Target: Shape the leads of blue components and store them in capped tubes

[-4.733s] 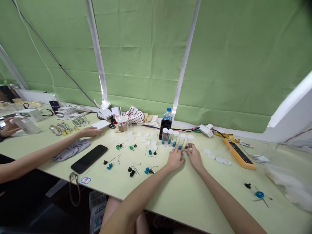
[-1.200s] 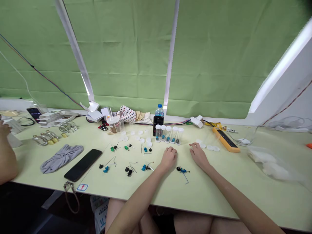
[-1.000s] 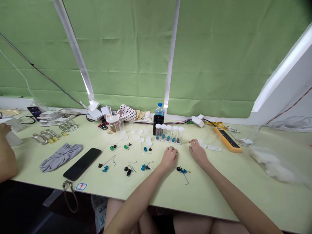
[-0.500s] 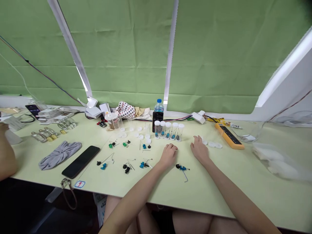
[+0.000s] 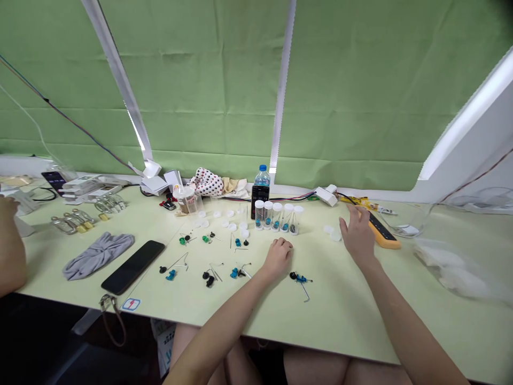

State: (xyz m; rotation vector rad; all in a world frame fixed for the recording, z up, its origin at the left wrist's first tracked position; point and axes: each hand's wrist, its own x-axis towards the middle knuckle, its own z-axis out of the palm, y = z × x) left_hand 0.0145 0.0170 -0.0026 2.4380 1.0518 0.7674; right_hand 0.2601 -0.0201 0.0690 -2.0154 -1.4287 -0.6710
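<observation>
head view: the left hand (image 5: 277, 255) rests on the pale table (image 5: 332, 315), fingers loosely curled; their undersides are hidden, so i cannot tell whether they grip anything. it is near a row of five clear tubes (image 5: 276, 216), upright with white tops, just beyond it; the first four from the left hold blue pieces, the last a dark one. just beside the hand, toward the right, lie a blue part (image 5: 301, 279), a black knob (image 5: 293, 276) and a bent metal key (image 5: 305, 292)

the right hand (image 5: 357, 232) is stretched out farther to the right, fingers released and spread, over the near left side of an orange and black power strip (image 5: 383, 232); whether they touch anything is not clear. white caps (image 5: 335, 235) lie just beside its thumb

behind the tubes stand a phone with a timer (image 5: 260, 202) and a blue-capped bottle (image 5: 262, 176). left of the left hand, small groups of parts (image 5: 238, 242) are spread out in two rows, with a black phone (image 5: 133, 266) and a gray cloth (image 5: 99, 255) farther left. another person's arm (image 5: 11, 251) shows at the left edge
</observation>
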